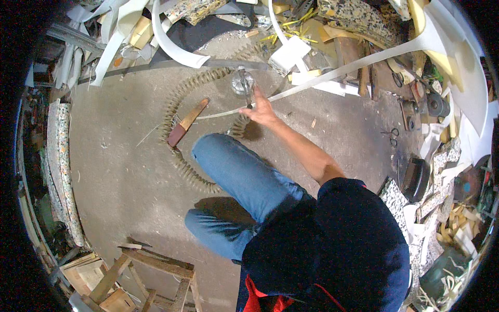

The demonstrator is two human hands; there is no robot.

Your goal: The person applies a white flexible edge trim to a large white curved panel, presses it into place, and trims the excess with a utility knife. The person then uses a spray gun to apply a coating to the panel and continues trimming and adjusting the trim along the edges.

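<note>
My right hand (261, 110) is closed around the handle of a spray gun (243, 82) with a round silvery cup, held low over the floor. A coiled tan air hose (169, 112) leads off below the hand and loops across the floor to the left. Just left of the hand lies a tool with a wooden handle and a flat dark red end (188, 122), resting against the coils. A long pale strip (332, 73) runs by the hand and off to the upper right. My left hand is not in view.
Foam offcuts and white sheet scraps (291, 54) pile up along the far side. Scissors (392, 136) and a dark brush-like object (416, 179) lie at the right. Speckled foam slabs (65, 171) line the left; a wooden stool frame (158, 262) stands at the lower left.
</note>
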